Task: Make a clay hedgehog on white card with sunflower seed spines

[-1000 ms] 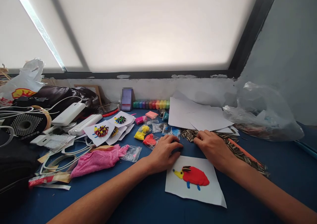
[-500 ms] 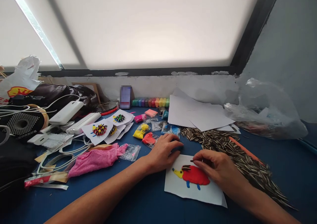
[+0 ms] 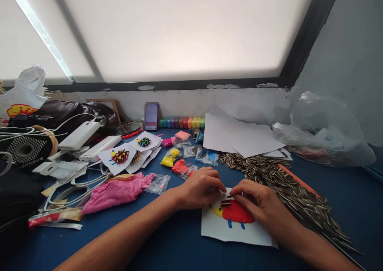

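A white paper sheet lies in front of me with a red clay hedgehog on it; it has a yellow snout and blue legs. A few striped sunflower seeds stand in the red body near the head. My right hand pinches one sunflower seed between thumb and forefinger, just above the hedgehog's back. My left hand rests over the sheet's upper left corner, fingers bent but apart, holding nothing. It partly covers the snout tip.
A large heap of sunflower seeds spreads right, with an orange strip across it. Bags of coloured clay lie beyond my left hand. Finished hedgehog papers, a pink cloth and cables are left; blank sheets are behind.
My right hand has brought the seed slightly left and down towards the hedgehog's back. My left hand has shifted right, over the sheet's corner, its fingers nearer the right hand.
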Available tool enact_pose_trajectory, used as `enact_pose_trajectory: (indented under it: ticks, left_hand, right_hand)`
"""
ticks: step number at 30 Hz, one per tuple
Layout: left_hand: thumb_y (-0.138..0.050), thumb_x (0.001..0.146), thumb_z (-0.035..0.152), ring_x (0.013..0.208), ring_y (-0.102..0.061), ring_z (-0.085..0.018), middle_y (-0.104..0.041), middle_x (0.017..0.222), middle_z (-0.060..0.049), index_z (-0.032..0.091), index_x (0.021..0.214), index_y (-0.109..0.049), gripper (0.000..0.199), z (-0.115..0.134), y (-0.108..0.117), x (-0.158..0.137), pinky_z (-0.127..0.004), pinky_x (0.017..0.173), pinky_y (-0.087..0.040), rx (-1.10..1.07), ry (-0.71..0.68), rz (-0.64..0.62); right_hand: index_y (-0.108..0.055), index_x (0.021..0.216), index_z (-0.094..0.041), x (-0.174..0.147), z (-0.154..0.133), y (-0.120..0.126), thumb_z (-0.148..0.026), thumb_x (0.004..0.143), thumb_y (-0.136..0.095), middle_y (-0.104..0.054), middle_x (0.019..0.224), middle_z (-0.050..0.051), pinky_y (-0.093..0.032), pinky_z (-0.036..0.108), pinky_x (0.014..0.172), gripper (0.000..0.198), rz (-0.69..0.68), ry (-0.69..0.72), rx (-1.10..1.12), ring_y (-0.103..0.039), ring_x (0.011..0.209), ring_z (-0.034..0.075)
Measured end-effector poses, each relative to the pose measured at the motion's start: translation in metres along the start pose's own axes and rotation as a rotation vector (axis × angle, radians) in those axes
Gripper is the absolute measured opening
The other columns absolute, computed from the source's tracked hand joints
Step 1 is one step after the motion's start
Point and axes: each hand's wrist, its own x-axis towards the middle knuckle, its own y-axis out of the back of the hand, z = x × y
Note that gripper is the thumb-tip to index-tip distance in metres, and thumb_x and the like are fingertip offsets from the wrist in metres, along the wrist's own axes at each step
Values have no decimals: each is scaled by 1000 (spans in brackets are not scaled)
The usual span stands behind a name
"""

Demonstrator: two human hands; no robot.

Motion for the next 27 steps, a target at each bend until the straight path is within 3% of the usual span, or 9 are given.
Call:
enact_pose_trajectory:
  ticks: [7, 14, 21, 27]
  left_hand:
    - [-61, 85, 12, 75, -53, -12, -59, 78, -2, 16, 90, -72, 13, -1, 2, 0, -27, 74, -42, -44, 30, -16]
    - [-55, 87, 15, 86, -56, -17, -61, 91, -8, 15, 92, -71, 17, -2, -2, 0, -29, 77, -46, 10, 17, 77]
    - [-57, 85, 14, 88, -56, -18, -62, 94, -8, 15, 92, -70, 15, -3, -4, 0, -31, 80, -47, 43, 30, 115]
    - [-56, 84, 13, 89, -57, -18, -62, 94, -8, 15, 92, -70, 16, -3, -4, 1, -31, 81, -47, 34, 43, 126]
  right_hand:
    - [-70, 86, -23, 2, -3, 1, -24, 89, -49, -71, 83, 2, -50, 28, 64, 21, 9, -21, 3, -64, 72, 16]
    - [-69, 92, -20, 7, 22, 12, -23, 91, -48, -70, 89, 6, -53, 34, 73, 22, 279, 71, -370, -65, 83, 20]
    - [-73, 100, -17, 25, 33, 22, -18, 91, -49, -65, 89, 9, -51, 39, 76, 25, 261, 81, -531, -61, 87, 25]
    - [-75, 84, -19, 48, 29, 17, -13, 86, -58, -65, 84, 7, -50, 37, 75, 17, 199, 76, -627, -60, 84, 24]
